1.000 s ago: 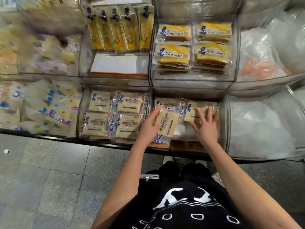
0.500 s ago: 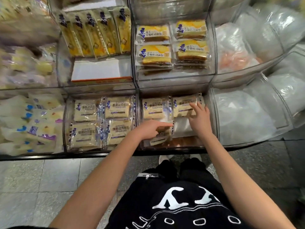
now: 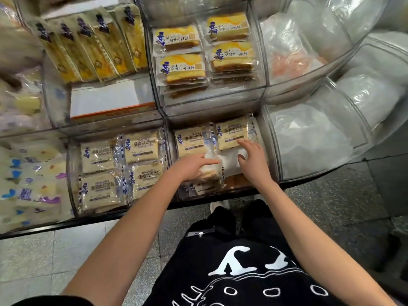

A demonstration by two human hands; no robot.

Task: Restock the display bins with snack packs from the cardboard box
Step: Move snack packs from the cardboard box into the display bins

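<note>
Both hands seating stock: our left hand [image 3: 192, 167], straight-fingered, flattens a toast pack [image 3: 207, 184]; right hand [image 3: 254, 161] splayed, empty; we'd fill under its fingers next.

The left hand [image 3: 194, 167] has laid its pack [image 3: 208, 181] flat and now presses on it. The right hand [image 3: 251, 160] has slid back off the rear pack [image 3: 231, 133], only fingertips touching.

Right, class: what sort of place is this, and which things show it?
Probably a shop's snack display: clear plastic bins stacked in rows, identical wrapped pale bread packs, yellow cake packs above.
</note>
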